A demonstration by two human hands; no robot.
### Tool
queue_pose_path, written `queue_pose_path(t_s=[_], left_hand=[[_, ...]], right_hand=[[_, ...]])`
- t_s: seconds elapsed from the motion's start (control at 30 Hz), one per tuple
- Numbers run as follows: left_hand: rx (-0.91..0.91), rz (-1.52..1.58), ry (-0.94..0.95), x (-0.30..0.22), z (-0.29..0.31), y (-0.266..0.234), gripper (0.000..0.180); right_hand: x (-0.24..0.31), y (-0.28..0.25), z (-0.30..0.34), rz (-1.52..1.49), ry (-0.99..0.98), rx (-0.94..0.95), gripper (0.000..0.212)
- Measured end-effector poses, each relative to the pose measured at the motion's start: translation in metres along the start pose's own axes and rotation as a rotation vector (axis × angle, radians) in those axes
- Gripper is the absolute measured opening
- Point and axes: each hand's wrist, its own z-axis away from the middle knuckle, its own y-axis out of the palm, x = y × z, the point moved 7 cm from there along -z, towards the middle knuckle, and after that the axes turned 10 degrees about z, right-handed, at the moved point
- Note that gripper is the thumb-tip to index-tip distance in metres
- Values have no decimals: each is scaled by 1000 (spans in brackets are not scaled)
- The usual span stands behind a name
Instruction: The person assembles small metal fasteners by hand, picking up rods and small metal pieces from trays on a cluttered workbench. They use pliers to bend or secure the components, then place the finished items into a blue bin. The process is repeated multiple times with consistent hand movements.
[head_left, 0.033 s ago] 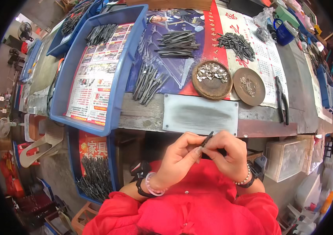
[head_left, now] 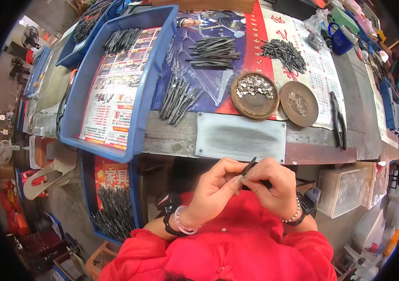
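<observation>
Just off the table's front edge, my left hand (head_left: 214,186) and my right hand (head_left: 274,185) meet, fingers pinched together. Between their fingertips is a thin dark piece (head_left: 250,165), its tip pointing up and right; my fingers cover the rest, so its kind is unclear. Directly beyond them lies a pale plate (head_left: 240,138) with a dark smear and screws at its corners. Behind the plate stand a round brown dish (head_left: 251,112) of small shiny metal discs and another brown dish (head_left: 308,100) of tiny metal pins. Black-handled pliers (head_left: 337,121) rest on the right.
Dark strips lie in a left pile (head_left: 178,100) and a back pile (head_left: 213,52). Shorter dark pieces (head_left: 284,55) are heaped farther right. A paper-lined blue tray (head_left: 138,105) overhangs the edge at left; a lower blue bin (head_left: 87,187) holds more strips. A blue mug (head_left: 341,40) stands far right.
</observation>
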Motion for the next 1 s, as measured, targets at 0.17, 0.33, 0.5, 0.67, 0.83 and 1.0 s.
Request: queue_pose_path(t_s=[0.17,0.33,0.5,0.67,0.83,1.0], left_hand=[[50,-9,-4,1,-1,1,24],[65,-1,23,-2,-1,1,21],[37,-53,117,-8,2,2,21],[-70,-290,345,-20,5,4,24],[-81,-452,515,-27,7,11,26],[-105,-481,567,-30,11,14,25]], right_hand=[[-3,-2,2,0,52,-25,18],[-28,10,8,-433,302,36,16],[-47,41,14,-1153,558,48,16],[-29,26,11,-559,330,-244,8],[-9,16,7,-331,169,-352,10],[-10,14,8,-368,178,-293,11]])
